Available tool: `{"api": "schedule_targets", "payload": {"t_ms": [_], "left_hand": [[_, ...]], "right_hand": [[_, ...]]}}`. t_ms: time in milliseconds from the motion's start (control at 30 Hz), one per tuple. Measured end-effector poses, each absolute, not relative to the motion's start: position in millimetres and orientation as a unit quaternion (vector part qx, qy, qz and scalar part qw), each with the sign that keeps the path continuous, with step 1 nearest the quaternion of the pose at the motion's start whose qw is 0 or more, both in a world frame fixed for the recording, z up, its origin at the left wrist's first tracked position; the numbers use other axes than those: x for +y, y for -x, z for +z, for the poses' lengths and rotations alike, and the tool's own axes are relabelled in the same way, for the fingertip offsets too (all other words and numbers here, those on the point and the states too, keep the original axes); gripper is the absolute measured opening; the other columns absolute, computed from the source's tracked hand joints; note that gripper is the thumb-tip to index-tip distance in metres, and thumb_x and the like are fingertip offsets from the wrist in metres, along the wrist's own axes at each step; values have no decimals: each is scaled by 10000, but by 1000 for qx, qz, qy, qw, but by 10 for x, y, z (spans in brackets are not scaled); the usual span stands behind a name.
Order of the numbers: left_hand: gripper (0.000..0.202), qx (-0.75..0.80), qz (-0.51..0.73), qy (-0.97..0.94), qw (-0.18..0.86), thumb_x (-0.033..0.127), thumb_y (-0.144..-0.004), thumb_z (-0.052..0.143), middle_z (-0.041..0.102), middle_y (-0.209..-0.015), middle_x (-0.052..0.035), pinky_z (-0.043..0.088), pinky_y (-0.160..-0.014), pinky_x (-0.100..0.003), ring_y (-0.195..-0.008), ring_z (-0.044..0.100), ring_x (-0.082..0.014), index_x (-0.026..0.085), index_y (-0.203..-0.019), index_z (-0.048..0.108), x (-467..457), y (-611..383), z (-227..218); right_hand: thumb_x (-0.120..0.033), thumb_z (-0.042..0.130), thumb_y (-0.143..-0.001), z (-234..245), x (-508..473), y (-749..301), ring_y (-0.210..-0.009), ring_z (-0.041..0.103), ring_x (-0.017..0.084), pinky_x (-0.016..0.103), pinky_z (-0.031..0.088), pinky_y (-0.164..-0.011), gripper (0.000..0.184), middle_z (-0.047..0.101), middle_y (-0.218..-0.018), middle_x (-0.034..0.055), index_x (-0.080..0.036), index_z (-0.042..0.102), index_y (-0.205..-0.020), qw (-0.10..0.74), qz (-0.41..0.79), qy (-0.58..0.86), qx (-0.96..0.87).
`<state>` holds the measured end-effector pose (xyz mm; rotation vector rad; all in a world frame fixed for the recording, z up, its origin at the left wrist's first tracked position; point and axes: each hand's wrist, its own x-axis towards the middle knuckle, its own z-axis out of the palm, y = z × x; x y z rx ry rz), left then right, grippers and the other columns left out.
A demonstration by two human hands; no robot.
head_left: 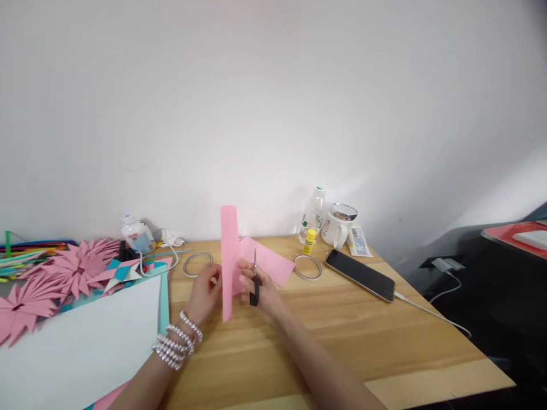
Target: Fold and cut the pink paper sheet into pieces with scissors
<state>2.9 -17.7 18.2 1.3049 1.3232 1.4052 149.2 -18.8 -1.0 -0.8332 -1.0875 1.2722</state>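
My left hand (205, 295), with several beaded bracelets on its wrist, pinches a long pink paper strip (229, 250) that stands upright above the wooden table (342, 330). My right hand (261, 291) grips small black-handled scissors (255, 278), blades pointing up beside the strip's right edge. A larger pink sheet (269, 261) lies on the table just behind both hands.
Pink paper flowers (64, 273) and a white sheet (81, 341) cover the left side. Two tape rings (307, 266) (196, 263), a glue stick (309, 242), a water bottle (313, 213), a white mug (337, 226) and a charging phone (359, 275) sit toward the back right.
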Motion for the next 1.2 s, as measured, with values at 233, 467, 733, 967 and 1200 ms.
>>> {"api": "schedule_targets", "payload": {"t_ms": [233,467,733,967,1200], "left_hand": [[325,496,557,-461,481,496,-650,664,658,-707,-56,495,-582,-295,-631,596,-180,181,-729,658,-179,25,346],[646,283,583,-361,671,568,-376,801,609,-1184,-107,452,-910,-470,-1192,472,-341,246,-918,659,-461,-159,445],[129,349,624,-269,646,209,-696,707,698,-909,-67,522,-847,-475,-931,640,-250,170,-788,626,-327,-517,417],[68,307,712,-169,609,105,-786,595,704,-889,-106,501,-910,-464,-996,630,-248,116,-720,585,-135,-418,546],[55,317,732,-169,580,161,-789,605,708,-950,-98,497,-927,-429,-1011,628,-245,117,-816,626,-154,-329,472]], "right_hand": [[-368,712,-598,-16,-27,-1615,-469,456,100,219,378,-444,375,490,-541,-50,-151,626,-891,613,540,406,-411],[-317,660,-634,208,109,-1780,-483,344,81,209,313,-451,393,390,-552,-72,-159,619,-991,661,470,426,-401],[-341,615,-712,234,31,-1837,-526,342,100,237,347,-519,376,436,-641,-40,-172,630,-1049,624,379,448,-516],[-417,645,-724,153,-64,-1820,-632,455,147,266,413,-573,447,475,-756,8,-235,621,-1132,579,368,442,-578],[-384,811,-535,104,-390,-1548,-440,434,97,210,322,-438,449,499,-534,-81,-221,519,-835,451,634,342,-528]]}}
